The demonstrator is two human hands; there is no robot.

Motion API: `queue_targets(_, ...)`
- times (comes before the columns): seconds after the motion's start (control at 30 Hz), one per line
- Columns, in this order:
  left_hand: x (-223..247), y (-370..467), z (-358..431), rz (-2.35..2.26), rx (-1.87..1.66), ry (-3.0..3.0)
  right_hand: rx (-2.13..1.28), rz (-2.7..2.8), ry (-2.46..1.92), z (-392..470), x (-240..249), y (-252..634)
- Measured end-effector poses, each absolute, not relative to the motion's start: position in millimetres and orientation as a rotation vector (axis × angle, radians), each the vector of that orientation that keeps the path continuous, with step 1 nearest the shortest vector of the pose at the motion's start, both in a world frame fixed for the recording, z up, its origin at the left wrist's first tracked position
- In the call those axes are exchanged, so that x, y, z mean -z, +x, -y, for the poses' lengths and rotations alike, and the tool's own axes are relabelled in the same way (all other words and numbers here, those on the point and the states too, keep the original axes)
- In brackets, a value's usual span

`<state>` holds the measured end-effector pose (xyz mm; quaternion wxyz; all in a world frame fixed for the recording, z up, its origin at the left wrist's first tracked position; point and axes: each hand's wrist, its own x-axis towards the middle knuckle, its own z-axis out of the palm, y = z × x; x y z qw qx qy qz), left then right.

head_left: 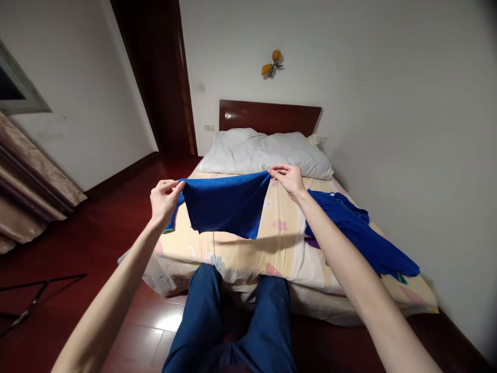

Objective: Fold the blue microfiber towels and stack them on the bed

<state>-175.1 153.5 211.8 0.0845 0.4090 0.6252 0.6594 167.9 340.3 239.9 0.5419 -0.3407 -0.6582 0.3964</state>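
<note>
A blue cloth point(227, 204) hangs stretched between my two hands above the bed, its lower edge falling free. My left hand point(166, 198) pinches its upper left corner between thumb and fingers. At the upper right corner, my right hand point(288, 179) grips it the same way. Behind the cloth on the left, part of another blue fabric piece point(171, 224) with a green edge shows on the bed; the rest is hidden. To the right, beyond my right forearm, lies a crumpled blue garment point(361, 235) with a sleeve spread out.
The bed point(277, 254) has a pale yellow flowered sheet, and white pillows point(267, 150) lie against the dark wooden headboard point(267, 116). A curtain point(31, 191) hangs at left. A thin black metal frame point(39, 290) stands low on the red floor.
</note>
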Motion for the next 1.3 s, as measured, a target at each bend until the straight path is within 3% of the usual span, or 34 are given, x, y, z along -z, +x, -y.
queue_targets(0.2, -248.3, -179.0, -159.5, -1.638, -1.897, 1.259, -1.03, 1.487, -0.75, -309.4, -253.1, 190.3)
queue_targets(0.63, -287.4, -159.7, -164.5, -1.498, -1.782, 1.278, -1.438, 1.257, -0.835, -276.8, -222.0, 228.7)
queue_targets(1.07, -272.2, -158.2, -171.7, -1.358, -1.701, 1.324, -1.171, 1.23, -0.877, -247.3, -225.0, 250.2)
queue_targets(1.3, -239.6, -141.9, -121.9, -1.4, -1.477, 1.497, -1.191, 1.341, -1.061, -191.6, -203.9, 295.2)
